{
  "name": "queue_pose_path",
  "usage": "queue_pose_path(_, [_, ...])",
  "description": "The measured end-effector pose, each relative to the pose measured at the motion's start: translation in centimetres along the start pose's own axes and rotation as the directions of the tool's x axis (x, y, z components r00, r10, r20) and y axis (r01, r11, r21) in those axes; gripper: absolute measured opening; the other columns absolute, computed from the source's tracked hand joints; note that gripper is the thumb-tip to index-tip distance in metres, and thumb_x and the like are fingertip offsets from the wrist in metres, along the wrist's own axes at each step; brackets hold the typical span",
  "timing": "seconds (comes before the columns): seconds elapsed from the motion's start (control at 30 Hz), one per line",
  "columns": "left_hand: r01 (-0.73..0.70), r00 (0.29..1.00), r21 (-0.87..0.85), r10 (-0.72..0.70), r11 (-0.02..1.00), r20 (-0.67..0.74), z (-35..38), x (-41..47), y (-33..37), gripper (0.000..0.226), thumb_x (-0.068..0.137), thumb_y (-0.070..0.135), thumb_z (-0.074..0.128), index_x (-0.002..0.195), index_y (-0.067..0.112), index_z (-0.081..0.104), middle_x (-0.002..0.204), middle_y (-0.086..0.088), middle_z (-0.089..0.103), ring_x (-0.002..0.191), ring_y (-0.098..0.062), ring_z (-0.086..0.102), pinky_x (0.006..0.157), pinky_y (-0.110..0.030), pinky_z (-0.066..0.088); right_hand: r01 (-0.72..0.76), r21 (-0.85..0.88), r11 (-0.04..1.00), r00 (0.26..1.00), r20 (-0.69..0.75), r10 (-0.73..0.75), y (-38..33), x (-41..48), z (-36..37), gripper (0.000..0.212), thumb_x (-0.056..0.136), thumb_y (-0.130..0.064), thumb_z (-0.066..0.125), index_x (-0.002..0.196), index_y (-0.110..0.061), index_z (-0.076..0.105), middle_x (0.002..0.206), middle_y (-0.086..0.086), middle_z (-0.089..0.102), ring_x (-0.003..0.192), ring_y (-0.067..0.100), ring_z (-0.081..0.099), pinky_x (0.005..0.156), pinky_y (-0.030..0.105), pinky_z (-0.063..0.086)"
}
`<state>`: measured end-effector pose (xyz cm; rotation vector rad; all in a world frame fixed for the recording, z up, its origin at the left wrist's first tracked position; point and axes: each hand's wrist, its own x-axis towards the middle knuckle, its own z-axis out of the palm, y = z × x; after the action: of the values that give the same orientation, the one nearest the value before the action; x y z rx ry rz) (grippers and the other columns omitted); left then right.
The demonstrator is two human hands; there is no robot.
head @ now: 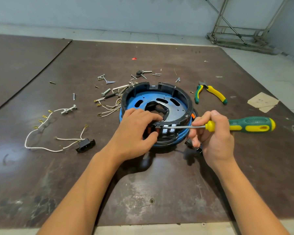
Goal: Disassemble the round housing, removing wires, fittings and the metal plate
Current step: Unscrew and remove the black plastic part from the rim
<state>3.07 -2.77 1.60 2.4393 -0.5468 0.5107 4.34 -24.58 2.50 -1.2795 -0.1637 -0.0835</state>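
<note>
Roughly mid-table (159, 192): one round housing (182, 92), black ring on a blue base, with one blue slotted plate (177, 110) lying inside.

Directly under the left hand (136, 131) at the near rim: fingers curled over the rim's top, thumb pressed against the outer wall, grasping the housing. Just beside the housing's near right wall, the right hand (214, 133), clenched round one screwdriver (251, 125) where shaft meets yellow collar. Green-and-yellow handle pointing toward the table's right edge, tip laid on the near rim close by the left fingers. Two small black pieces below the right hand, partly hidden.

Toward the left edge, well apart from both hands: one long white wire (41, 147) with four brass clips along its far stretch, ending near one black connector (85, 145). Touching the housing's left wall: a bundle of short wires (107, 110), number unclear.

Beyond the housing, toward the far edge: scattered screws (107, 80), too small to count surely, at least two bolts (106, 92), one small black fitting (139, 73). Right of the housing, apart from it: one pair of pliers (215, 94), green and yellow grips. Near the right edge: one torn paper scrap (262, 100). Farther back: one red scrap (134, 58).
</note>
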Motion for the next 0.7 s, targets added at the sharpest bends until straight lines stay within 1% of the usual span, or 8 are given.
queue_pose_path(0.1, [-0.002,1.0,0.012,0.002,1.0,0.006,-0.2,-0.1,0.1,0.042,0.079,0.026,0.061,0.121,0.023,0.066,0.106,0.014,0.065,0.103,-0.003,0.052,0.106,-0.021,0.023,-0.109,0.077,0.991,0.994,-0.023,0.111,0.1,0.8,0.3,0.045,0.09,-0.045,0.049,0.057,-0.018,0.063,0.053,0.013,0.056,0.038,0.02,0.043,0.039,0.02,0.035])
queue_pose_path(0.23, [0.0,1.0,0.012,0.0,1.0,0.01,-0.3,0.0,0.2,0.044,0.077,0.029,0.064,0.121,0.022,0.066,0.108,0.013,0.066,0.105,-0.004,0.054,0.108,-0.02,0.022,-0.206,0.125,0.971,0.976,-0.049,0.213,0.4,1.9,0.4,0.057,0.103,-0.04,0.042,0.054,-0.018,0.061,0.05,0.011,0.053,0.037,0.016,0.04,0.037,0.018,0.031])
queue_pose_path(0.37, [-0.008,0.999,0.029,0.007,1.0,0.033,-0.3,0.0,0.2,0.048,0.079,0.033,0.063,0.126,0.023,0.064,0.112,0.012,0.066,0.108,-0.004,0.053,0.109,-0.02,0.019,-0.225,0.129,0.966,0.973,-0.028,0.23,0.5,2.0,0.1,0.055,0.101,-0.042,0.044,0.055,-0.017,0.062,0.052,0.011,0.053,0.038,0.015,0.04,0.039,0.017,0.032])
queue_pose_path(0.47, [-0.017,0.999,0.034,0.015,0.999,0.052,-0.4,0.0,0.1,0.049,0.082,0.034,0.063,0.129,0.022,0.063,0.112,0.011,0.065,0.11,-0.004,0.052,0.11,-0.016,0.015,-0.127,0.051,0.991,0.992,0.026,0.126,0.4,1.3,-0.1,0.045,0.091,-0.046,0.052,0.061,-0.013,0.061,0.054,0.014,0.054,0.039,0.018,0.042,0.04,0.02,0.034])
queue_pose_path(0.53, [-0.021,0.998,0.038,0.019,0.999,0.062,-0.5,-0.1,-0.1,0.048,0.084,0.035,0.062,0.13,0.022,0.062,0.112,0.01,0.065,0.11,-0.004,0.05,0.11,-0.014,0.013,0.057,-0.062,0.996,0.995,0.086,-0.052,0.6,0.3,-0.1,0.045,0.091,-0.045,0.052,0.065,-0.01,0.062,0.055,0.016,0.055,0.04,0.02,0.045,0.041,0.021,0.038])
queue_pose_path(0.6, [-0.02,0.998,0.037,0.017,0.999,0.068,-0.5,-0.1,-0.2,0.046,0.087,0.037,0.059,0.131,0.023,0.061,0.112,0.011,0.065,0.111,-0.002,0.049,0.11,-0.012,0.012,0.197,-0.096,0.976,0.976,0.114,-0.186,0.9,-0.7,0.2,0.049,0.096,-0.042,0.049,0.067,-0.006,0.063,0.055,0.014,0.055,0.04,0.018,0.047,0.042,0.022,0.04])
queue_pose_path(0.63, [-0.016,0.998,0.031,0.013,0.999,0.069,-0.5,-0.1,-0.2,0.044,0.089,0.038,0.057,0.131,0.024,0.061,0.112,0.011,0.065,0.111,-0.001,0.048,0.109,-0.012,0.012,0.212,-0.095,0.973,0.974,0.105,-0.202,1.0,-0.9,0.4,0.05,0.097,-0.043,0.048,0.067,-0.006,0.062,0.055,0.013,0.055,0.04,0.017,0.047,0.041,0.021,0.041])
queue_pose_path(0.7, [-0.003,0.997,0.013,0.002,1.0,0.077,-0.6,-0.1,-0.1,0.041,0.094,0.041,0.049,0.13,0.024,0.062,0.11,0.012,0.064,0.109,-0.002,0.048,0.109,-0.016,0.016,0.156,-0.101,0.983,0.987,0.056,-0.151,0.9,-0.8,0.6,0.051,0.095,-0.048,0.048,0.064,-0.01,0.063,0.054,0.012,0.056,0.039,0.017,0.046,0.04,0.021,0.04])
